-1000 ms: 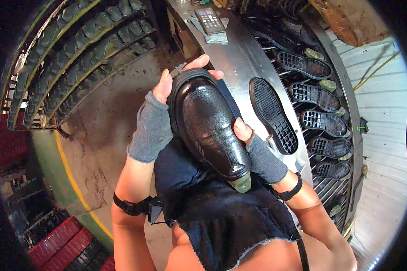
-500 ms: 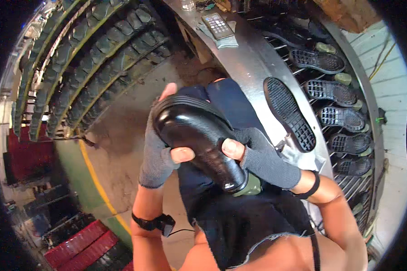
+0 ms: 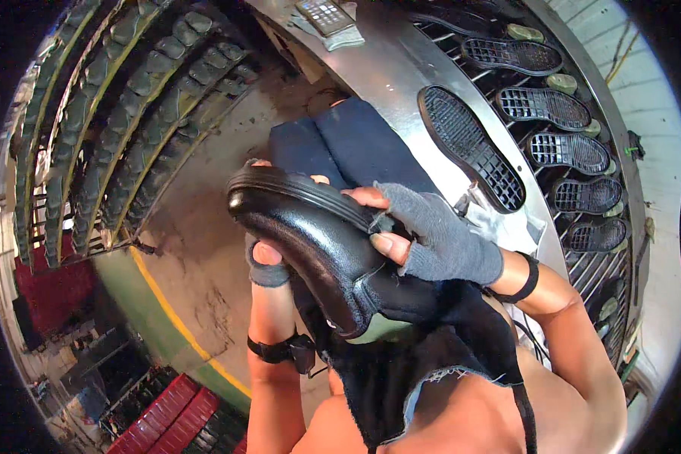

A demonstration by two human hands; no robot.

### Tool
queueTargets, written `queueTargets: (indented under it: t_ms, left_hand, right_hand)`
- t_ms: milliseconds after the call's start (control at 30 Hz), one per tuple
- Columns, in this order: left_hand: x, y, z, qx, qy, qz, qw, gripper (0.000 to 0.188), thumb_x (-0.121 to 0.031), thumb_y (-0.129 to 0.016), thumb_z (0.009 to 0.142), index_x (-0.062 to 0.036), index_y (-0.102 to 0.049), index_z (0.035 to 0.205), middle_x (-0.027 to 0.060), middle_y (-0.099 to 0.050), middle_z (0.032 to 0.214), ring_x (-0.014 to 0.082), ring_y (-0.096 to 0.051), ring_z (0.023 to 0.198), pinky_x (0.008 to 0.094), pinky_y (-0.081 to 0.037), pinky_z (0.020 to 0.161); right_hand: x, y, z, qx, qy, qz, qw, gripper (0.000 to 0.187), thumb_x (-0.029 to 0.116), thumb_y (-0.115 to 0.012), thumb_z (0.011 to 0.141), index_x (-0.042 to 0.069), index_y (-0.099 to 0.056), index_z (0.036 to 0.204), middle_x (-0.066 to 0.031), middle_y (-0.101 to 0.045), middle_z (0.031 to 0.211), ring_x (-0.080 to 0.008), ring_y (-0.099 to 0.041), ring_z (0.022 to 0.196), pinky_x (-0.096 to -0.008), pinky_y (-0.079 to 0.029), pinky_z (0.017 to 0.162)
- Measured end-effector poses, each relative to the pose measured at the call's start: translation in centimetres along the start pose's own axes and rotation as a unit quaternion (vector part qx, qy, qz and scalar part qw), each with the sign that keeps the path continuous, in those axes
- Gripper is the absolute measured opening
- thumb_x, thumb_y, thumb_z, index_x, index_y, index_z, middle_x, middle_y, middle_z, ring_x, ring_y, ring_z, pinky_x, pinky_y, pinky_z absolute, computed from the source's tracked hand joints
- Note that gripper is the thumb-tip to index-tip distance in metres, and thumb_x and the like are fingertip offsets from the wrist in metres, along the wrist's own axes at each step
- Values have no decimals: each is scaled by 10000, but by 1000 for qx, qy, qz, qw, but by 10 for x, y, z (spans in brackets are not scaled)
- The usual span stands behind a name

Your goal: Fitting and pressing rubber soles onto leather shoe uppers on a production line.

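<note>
A glossy black shoe (image 3: 303, 238) with a ridged sole edge lies across my lap, toe to the upper left. A pale green form (image 3: 386, 328) shows at its opening. My left hand (image 3: 268, 265), in a grey fingerless glove, grips the toe end from below; its thumb presses the upper and most of its fingers are hidden behind the shoe. My right hand (image 3: 439, 238), gloved the same way, pinches the sole edge near the middle of the shoe between thumb and fingers. Whether a small scrap sits in that pinch, I cannot tell.
To the right, a loose black sole (image 3: 473, 147) lies on a metal bench (image 3: 390, 91) beside crumpled white material (image 3: 499, 223). A phone (image 3: 327, 17) rests on a cloth farther off. Several soles (image 3: 543, 106) line a barred rack. Curved shelves (image 3: 140, 113) of dark forms stand left.
The shoe has rolled so its side and sole edge show more. My right hand has shifted from the upper to the sole edge, and my left hand has slid lower behind the toe.
</note>
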State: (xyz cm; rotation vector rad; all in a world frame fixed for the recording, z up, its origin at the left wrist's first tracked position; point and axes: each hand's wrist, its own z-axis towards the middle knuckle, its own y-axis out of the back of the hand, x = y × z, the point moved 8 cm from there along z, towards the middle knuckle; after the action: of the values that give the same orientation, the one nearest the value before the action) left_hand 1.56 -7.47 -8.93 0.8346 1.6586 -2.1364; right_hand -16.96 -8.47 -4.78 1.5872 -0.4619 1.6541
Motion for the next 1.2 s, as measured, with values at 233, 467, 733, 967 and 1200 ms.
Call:
queueTargets:
  t_ms: [233,467,733,967,1200]
  left_hand:
    - [-18,-23,35,-103,25,172,979,1197,-619,-950,637,-108,-394,1565,184,-672,1264,335,-705,1107,477,-605,963]
    - [-17,-115,77,-8,21,388,922,822,-332,-870,788,-1,-512,1450,78,-622,1379,208,-594,1284,368,-455,1110]
    - [-101,-137,47,-235,-151,648,708,714,-248,-814,859,42,-510,1437,170,-648,1306,265,-651,1179,394,-506,1050]
    - [-53,-103,33,-204,-104,640,733,816,-287,-902,785,-35,-458,1422,166,-670,1220,308,-717,1084,399,-568,930]
    - [28,-101,-12,-179,44,648,739,922,-180,-763,907,44,-213,1612,248,-635,1322,315,-706,1140,401,-572,935]
  right_hand:
    - [41,48,8,-18,97,28,995,508,185,-578,1006,0,-545,1478,-171,-727,1095,-313,-708,916,-399,-540,927]
    - [108,92,49,-65,130,-192,971,521,225,-808,869,50,-667,1339,-129,-689,1247,-268,-614,1217,-414,-484,1059]
    - [80,45,26,-195,24,149,969,1046,307,-944,744,-36,-402,1570,-205,-424,1592,-297,-471,1456,-424,-405,1188]
    - [25,50,-12,-113,-152,-44,981,827,257,-909,764,-17,-555,1459,-123,-707,1286,-183,-667,1155,-327,-511,1021]
    - [-17,75,-44,-156,-317,167,920,738,372,-890,822,-83,-622,1338,-92,-742,1103,-150,-685,1018,-285,-536,923]
